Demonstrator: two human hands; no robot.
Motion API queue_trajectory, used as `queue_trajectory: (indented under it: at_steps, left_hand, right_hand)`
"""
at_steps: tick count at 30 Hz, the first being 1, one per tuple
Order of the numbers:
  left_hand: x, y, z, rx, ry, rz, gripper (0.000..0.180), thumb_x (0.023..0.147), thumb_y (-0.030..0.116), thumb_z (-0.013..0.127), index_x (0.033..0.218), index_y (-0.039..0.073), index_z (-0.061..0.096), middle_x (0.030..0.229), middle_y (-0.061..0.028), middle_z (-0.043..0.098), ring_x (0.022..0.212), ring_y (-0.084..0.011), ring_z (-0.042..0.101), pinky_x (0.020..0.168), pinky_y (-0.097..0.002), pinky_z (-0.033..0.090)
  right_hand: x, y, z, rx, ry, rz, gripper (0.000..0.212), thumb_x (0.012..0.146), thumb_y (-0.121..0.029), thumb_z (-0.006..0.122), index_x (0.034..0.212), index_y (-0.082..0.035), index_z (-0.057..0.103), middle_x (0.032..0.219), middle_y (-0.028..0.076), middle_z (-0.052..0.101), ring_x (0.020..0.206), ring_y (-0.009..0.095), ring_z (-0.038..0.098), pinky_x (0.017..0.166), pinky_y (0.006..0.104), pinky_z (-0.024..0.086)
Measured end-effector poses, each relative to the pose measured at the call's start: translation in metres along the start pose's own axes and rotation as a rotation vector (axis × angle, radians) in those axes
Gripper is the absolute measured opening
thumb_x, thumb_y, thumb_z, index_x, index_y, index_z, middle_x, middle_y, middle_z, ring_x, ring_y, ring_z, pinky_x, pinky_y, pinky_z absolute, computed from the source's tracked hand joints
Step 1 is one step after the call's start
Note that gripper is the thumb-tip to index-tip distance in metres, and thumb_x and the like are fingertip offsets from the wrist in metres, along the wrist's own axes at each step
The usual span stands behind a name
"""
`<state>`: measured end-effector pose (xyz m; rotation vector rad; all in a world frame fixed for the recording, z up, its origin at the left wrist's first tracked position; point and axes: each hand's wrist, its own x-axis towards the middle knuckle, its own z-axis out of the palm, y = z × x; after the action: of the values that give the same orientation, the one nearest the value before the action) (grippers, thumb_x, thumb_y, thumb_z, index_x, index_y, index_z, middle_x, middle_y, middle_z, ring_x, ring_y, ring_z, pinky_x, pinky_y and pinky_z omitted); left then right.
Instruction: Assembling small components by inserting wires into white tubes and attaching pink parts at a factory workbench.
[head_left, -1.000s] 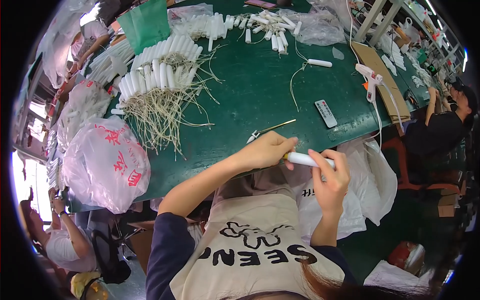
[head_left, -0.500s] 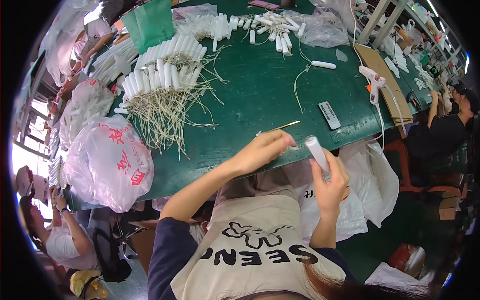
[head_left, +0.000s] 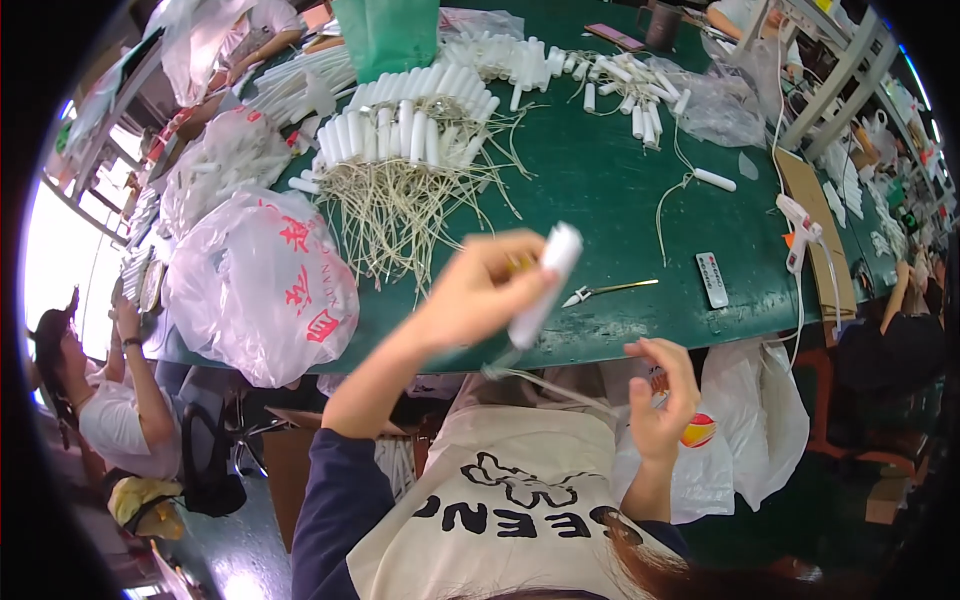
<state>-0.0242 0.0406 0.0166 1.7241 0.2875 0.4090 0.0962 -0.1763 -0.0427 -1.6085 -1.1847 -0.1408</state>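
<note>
My left hand (head_left: 485, 290) is closed around a white tube (head_left: 545, 298), held tilted above the table's near edge and slightly blurred. A pale wire (head_left: 560, 388) trails from below the tube toward my lap. My right hand (head_left: 665, 400) is off the table edge with fingers apart and holds nothing. Between the hands, on the green table (head_left: 600, 220), lies a thin brass-coloured rod (head_left: 625, 287) with a white pointed end. Left of it is a stacked bundle of white tubes (head_left: 405, 130), their pale wires (head_left: 400, 215) spread toward me.
A white remote control (head_left: 712, 280) and a glue gun (head_left: 797, 230) lie at the right, by a cardboard strip (head_left: 815, 240). One wired tube (head_left: 714, 180) lies apart. A full plastic bag (head_left: 260, 290) sits at left. Loose tubes (head_left: 640, 90) lie at the back. A person (head_left: 115, 390) works at left.
The white tube has passed from my right hand to my left, which has lifted. My right hand has opened. The view has shifted, so the table things appear farther right.
</note>
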Motion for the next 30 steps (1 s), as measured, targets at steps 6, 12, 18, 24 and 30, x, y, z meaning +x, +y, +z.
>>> queue_trajectory:
  at_steps: [6, 12, 18, 24, 30]
  left_hand:
    - [0.046, 0.026, -0.096, 0.725, 0.547, 0.002, 0.036, 0.082, 0.032, 0.063, 0.085, -0.004, 0.065, 0.063, -0.0059, 0.062, 0.057, -0.0121, 0.057, 0.055, -0.0280, 0.044]
    - [0.090, -0.015, -0.183, 1.224, 0.854, -0.314, 0.050, 0.072, 0.047, 0.059, 0.081, -0.001, 0.067, 0.075, -0.0195, 0.067, 0.070, -0.0365, 0.065, 0.064, -0.0429, 0.049]
    - [0.111, -0.060, -0.217, 1.313, 0.996, -0.382, 0.042, 0.072, 0.042, 0.067, 0.085, 0.002, 0.068, 0.089, -0.0198, 0.068, 0.083, -0.0378, 0.066, 0.071, -0.0451, 0.052]
    - [0.114, -0.077, -0.233, 1.365, 0.992, -0.337, 0.043, 0.076, 0.043, 0.066, 0.090, 0.003, 0.065, 0.086, -0.0206, 0.067, 0.083, -0.0383, 0.066, 0.071, -0.0454, 0.052]
    - [0.104, -0.047, -0.212, 1.291, 1.045, -0.205, 0.048, 0.079, 0.046, 0.063, 0.101, 0.004, 0.060, 0.086, -0.0205, 0.067, 0.083, -0.0391, 0.065, 0.070, -0.0452, 0.051]
  right_hand:
    - [-0.003, 0.011, -0.005, -0.155, -0.021, 0.094, 0.012, 0.086, -0.005, 0.058, 0.096, -0.002, 0.063, 0.090, 0.007, 0.063, 0.077, 0.015, 0.057, 0.052, 0.0209, 0.039]
    - [-0.011, 0.016, -0.011, -0.222, -0.046, 0.123, 0.009, 0.086, -0.005, 0.058, 0.092, -0.001, 0.064, 0.087, 0.007, 0.062, 0.075, 0.015, 0.058, 0.052, 0.0226, 0.041]
    - [-0.014, 0.020, -0.012, -0.242, -0.050, 0.109, 0.008, 0.085, -0.004, 0.060, 0.089, 0.000, 0.065, 0.084, 0.009, 0.062, 0.074, 0.018, 0.058, 0.053, 0.0243, 0.044]
    - [-0.014, 0.016, -0.012, -0.198, -0.064, 0.237, 0.011, 0.080, -0.009, 0.065, 0.086, 0.000, 0.064, 0.081, 0.012, 0.064, 0.080, 0.030, 0.058, 0.072, 0.0375, 0.045]
    - [-0.008, 0.017, -0.008, -0.196, -0.125, 0.211, 0.009, 0.079, -0.008, 0.066, 0.084, 0.000, 0.064, 0.079, 0.012, 0.063, 0.078, 0.030, 0.059, 0.072, 0.0379, 0.045]
